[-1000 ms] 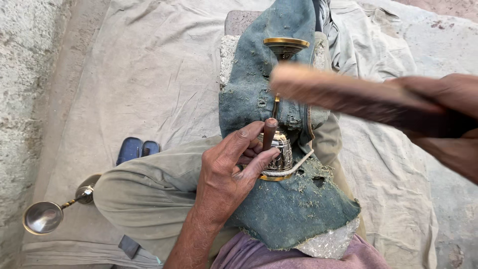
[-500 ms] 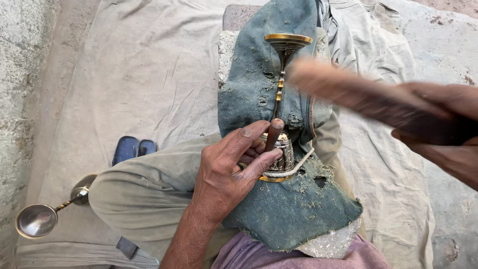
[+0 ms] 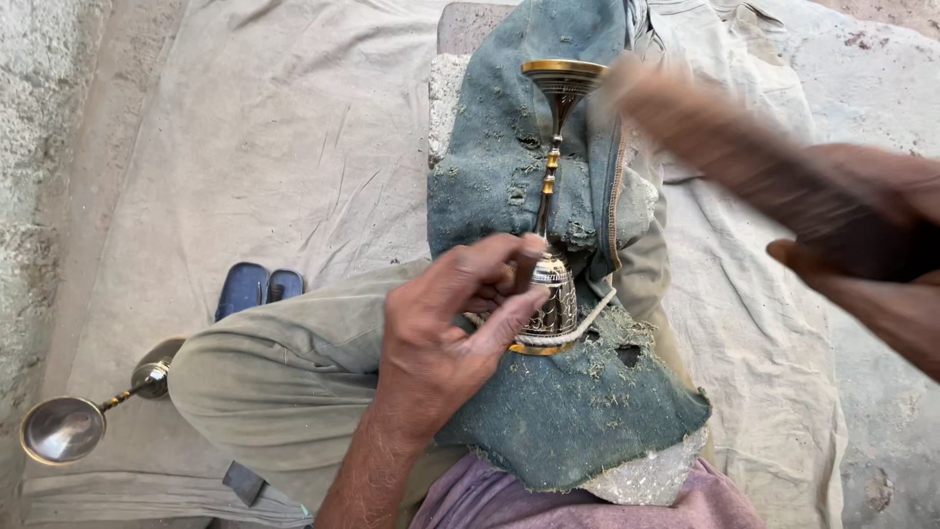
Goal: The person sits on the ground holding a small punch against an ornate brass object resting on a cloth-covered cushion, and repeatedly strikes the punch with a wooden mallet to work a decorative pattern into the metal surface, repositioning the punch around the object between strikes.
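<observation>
Left hand (image 3: 446, 333): fingers pinched tight around the engraved base of a brass goblet (image 3: 550, 235), steadying it on worn denim cloth (image 3: 548, 421) padding the lap.

Right hand (image 3: 871, 264), three o'clock: wrapped around a blurred wooden stick (image 3: 725, 147), now nearer the goblet's cup than earlier.

Second goblet (image 3: 73, 421), eight o'clock, lies on sheet (image 3: 294, 127).

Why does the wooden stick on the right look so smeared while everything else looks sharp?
Head view: motion blur smears the wooden stick in the right hand; the left hand and brass goblet are sharp; the light is soft and even, without hard shadows.
</observation>
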Motion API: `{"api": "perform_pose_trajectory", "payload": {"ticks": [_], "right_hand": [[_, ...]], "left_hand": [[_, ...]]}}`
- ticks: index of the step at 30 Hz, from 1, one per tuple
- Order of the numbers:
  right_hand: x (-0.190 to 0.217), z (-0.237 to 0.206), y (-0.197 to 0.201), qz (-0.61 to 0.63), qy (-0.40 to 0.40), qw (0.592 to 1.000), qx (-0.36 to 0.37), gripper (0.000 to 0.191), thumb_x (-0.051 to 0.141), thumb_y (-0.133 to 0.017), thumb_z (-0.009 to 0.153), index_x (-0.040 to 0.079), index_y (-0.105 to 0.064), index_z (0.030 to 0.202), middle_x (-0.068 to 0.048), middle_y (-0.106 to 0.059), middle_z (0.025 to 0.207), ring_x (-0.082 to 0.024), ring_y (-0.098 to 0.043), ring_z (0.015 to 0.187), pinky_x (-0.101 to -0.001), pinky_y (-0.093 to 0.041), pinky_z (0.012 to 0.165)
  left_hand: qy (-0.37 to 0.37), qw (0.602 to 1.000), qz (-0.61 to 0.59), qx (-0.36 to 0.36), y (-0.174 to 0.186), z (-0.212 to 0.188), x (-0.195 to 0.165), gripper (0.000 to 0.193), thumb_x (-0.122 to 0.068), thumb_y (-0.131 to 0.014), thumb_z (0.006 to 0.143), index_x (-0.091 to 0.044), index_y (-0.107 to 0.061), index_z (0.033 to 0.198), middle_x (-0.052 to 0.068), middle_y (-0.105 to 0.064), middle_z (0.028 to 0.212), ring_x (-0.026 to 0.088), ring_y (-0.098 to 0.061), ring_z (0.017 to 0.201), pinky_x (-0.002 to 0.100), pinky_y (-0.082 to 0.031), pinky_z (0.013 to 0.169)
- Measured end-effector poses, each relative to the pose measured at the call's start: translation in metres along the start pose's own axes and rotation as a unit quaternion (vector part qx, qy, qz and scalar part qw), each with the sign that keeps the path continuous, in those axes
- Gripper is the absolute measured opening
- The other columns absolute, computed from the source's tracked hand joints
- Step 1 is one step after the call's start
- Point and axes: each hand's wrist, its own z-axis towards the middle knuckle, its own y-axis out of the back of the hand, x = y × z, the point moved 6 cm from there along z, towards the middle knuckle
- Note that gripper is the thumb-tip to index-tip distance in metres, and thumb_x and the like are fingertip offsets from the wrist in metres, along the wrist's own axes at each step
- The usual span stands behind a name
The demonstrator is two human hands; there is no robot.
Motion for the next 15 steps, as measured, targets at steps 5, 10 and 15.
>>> {"api": "perform_pose_trajectory", "payload": {"ticks": [5, 10, 15], "right_hand": [[0.010, 0.025, -0.007, 0.073, -0.042, 0.996, 0.030, 0.036, 0.015, -0.082, 0.087, -0.002, -0.066, 0.115, -0.013, -0.068, 0.085, -0.022, -0.068, 0.071, -0.0351, -0.061, 0.066], [0.106, 0.042, 0.039, 0.021, 0.154, 0.988, -0.007, 0.041, 0.005, -0.078, 0.084, 0.001, -0.069, 0.124, -0.012, -0.071, 0.090, -0.018, -0.071, 0.080, -0.0343, -0.057, 0.074], [0.093, 0.074, 0.009, 0.358, -0.077, 0.921, 0.135, 0.037, 0.009, -0.081, 0.086, 0.004, -0.074, 0.122, -0.004, -0.074, 0.097, -0.011, -0.070, 0.079, -0.0244, -0.059, 0.072]], "left_hand": [[0.096, 0.986, -0.108, -0.088, -0.001, -0.011, 0.016, 0.038, -0.006, -0.081, 0.093, 0.001, -0.062, 0.125, 0.005, -0.070, 0.093, 0.005, -0.069, 0.085, 0.019, -0.062, 0.068], [0.151, 0.977, -0.104, -0.113, -0.006, -0.015, 0.028, 0.031, -0.006, -0.080, 0.091, 0.003, -0.061, 0.114, 0.003, -0.072, 0.084, 0.003, -0.068, 0.077, 0.015, -0.058, 0.064], [0.139, 0.981, -0.054, -0.125, -0.007, -0.014, 0.022, 0.033, -0.007, -0.084, 0.089, 0.002, -0.063, 0.114, 0.003, -0.071, 0.081, 0.002, -0.066, 0.073, 0.016, -0.055, 0.062]]}}
